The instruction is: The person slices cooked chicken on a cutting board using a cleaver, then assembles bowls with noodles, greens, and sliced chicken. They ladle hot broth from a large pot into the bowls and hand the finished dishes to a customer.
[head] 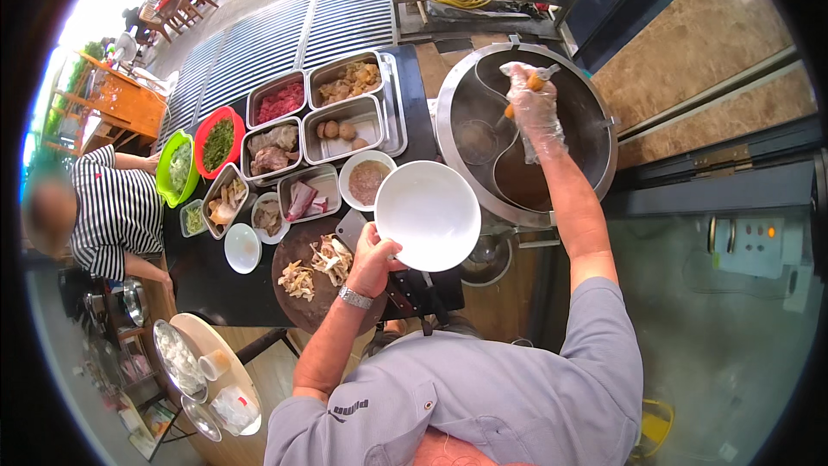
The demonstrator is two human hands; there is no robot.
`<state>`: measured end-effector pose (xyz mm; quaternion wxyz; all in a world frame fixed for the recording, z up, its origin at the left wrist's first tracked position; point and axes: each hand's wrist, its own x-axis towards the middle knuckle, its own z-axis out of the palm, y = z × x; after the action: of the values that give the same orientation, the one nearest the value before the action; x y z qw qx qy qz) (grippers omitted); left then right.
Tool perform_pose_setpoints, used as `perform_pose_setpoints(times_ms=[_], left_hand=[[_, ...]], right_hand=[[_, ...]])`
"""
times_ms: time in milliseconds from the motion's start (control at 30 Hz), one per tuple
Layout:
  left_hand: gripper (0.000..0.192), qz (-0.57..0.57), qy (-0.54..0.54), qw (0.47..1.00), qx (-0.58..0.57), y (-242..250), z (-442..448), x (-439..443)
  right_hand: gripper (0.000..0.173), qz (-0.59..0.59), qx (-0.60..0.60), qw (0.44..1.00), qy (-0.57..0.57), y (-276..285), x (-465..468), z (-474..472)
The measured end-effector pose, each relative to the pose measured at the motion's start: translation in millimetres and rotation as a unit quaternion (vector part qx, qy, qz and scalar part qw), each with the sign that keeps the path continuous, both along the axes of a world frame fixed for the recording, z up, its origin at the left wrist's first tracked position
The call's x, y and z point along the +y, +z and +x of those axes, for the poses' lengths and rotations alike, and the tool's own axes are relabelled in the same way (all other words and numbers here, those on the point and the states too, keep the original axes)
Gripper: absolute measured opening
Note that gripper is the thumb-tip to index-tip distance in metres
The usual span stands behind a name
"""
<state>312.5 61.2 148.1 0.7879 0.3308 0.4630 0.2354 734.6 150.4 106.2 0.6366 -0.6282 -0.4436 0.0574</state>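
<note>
My left hand point(370, 265), with a wristwatch, grips the rim of a white bowl point(427, 215) tilted so its bare inside shows. In a clear plastic glove, my right hand point(533, 107) holds the orange-brown handle point(536, 82) of a strainer over a large round steel pot point(447, 110). The strainer's round head point(477, 142) appears blurred in the pot's left compartment. A curved divider separates it from brown broth point(522, 180). Below my left hand lies a round chopping board point(288, 310) with cut meat point(332, 260) and a cleaver point(350, 228), partly hidden.
Steel trays hold red minced meat point(281, 102), meatballs point(337, 130) and bones point(301, 199). Red point(240, 126) and green point(189, 181) baskets contain greens. A co-worker in a striped shirt point(123, 207) stands at the left end of the black table point(213, 301). Knives hang at the near edge.
</note>
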Motion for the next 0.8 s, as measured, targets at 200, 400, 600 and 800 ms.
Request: perform_pose_setpoints(times_ms=[200,400,600,800], left_hand=[[0.056,-0.008,-0.010,1.000,0.005,-6,-11,-10],[0.055,-0.010,-0.007,1.000,0.011,0,-6,-13],[0.050,-0.010,-0.018,1.000,-0.005,-5,-5,-6],[0.061,-0.019,-0.009,1.000,0.008,-3,-5,-8]], right_hand=[[0.016,-0.021,0.155,0.987,-0.035,29,-1,-23],[0.021,-0.011,0.151,0.984,-0.091,45,-3,-18],[0.023,-0.052,0.103,0.992,-0.053,39,-3,-14],[0.023,-0.197,0.052,0.978,-0.041,41,-13,-21]])
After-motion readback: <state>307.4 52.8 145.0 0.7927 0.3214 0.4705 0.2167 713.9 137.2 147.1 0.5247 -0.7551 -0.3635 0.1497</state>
